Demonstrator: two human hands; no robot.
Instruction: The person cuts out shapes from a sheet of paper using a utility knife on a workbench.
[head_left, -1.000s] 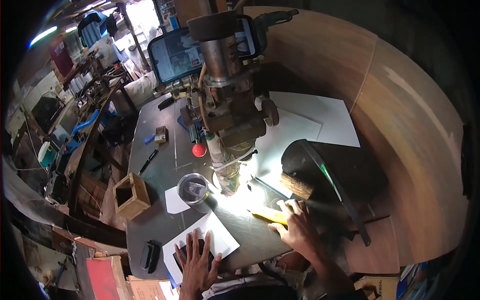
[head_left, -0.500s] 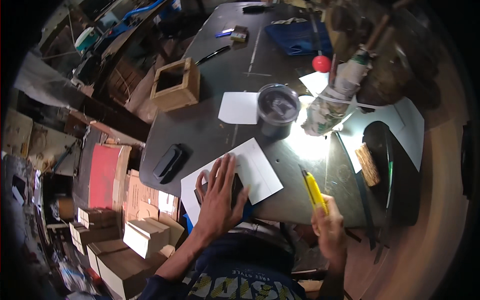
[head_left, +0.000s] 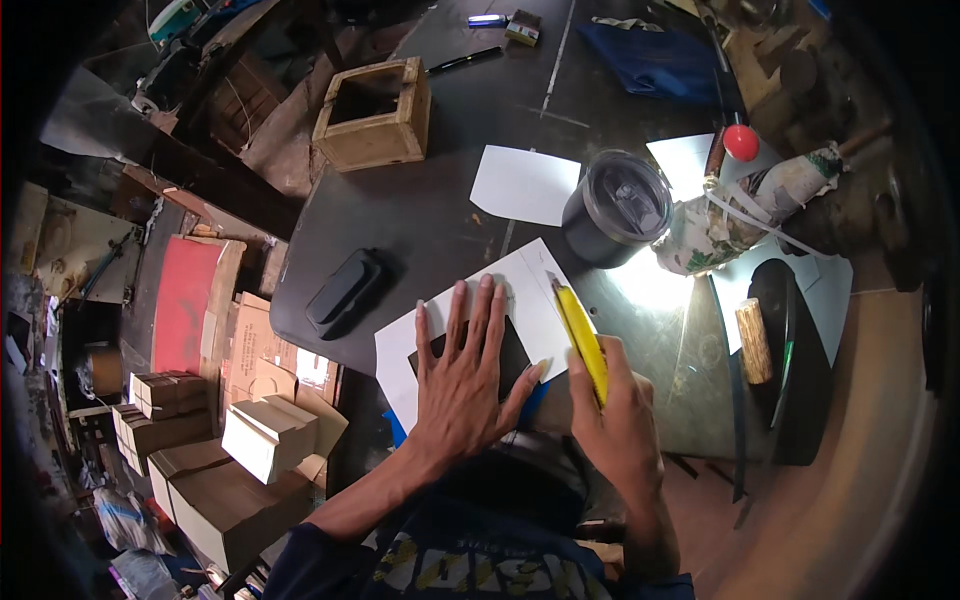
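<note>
My left hand [head_left: 462, 375] lies flat with spread fingers on a thin black rectangular piece [head_left: 514, 350], pressing it onto a white sheet of paper [head_left: 522, 282] at the table's near edge. Much of the black piece is hidden under the palm. In my right hand [head_left: 622, 430] is a yellow utility knife [head_left: 582, 342], its blade pointing away from me over the sheet's right part. Whether the blade touches the paper I cannot tell. Something blue [head_left: 394, 430] peeks out below the sheet.
A lidded dark tumbler [head_left: 618, 210] stands beyond the sheet, next to another white paper [head_left: 522, 185]. Left are a black case [head_left: 345, 293] and a wooden box [head_left: 372, 115]. A lit lamp wrapped in patterned cloth [head_left: 715, 232] and a wooden stick [head_left: 754, 340] are at right.
My right hand has brought the utility knife left and over the sheet. My left hand stays on the black piece, its fingers straighter. The whole view has shifted.
</note>
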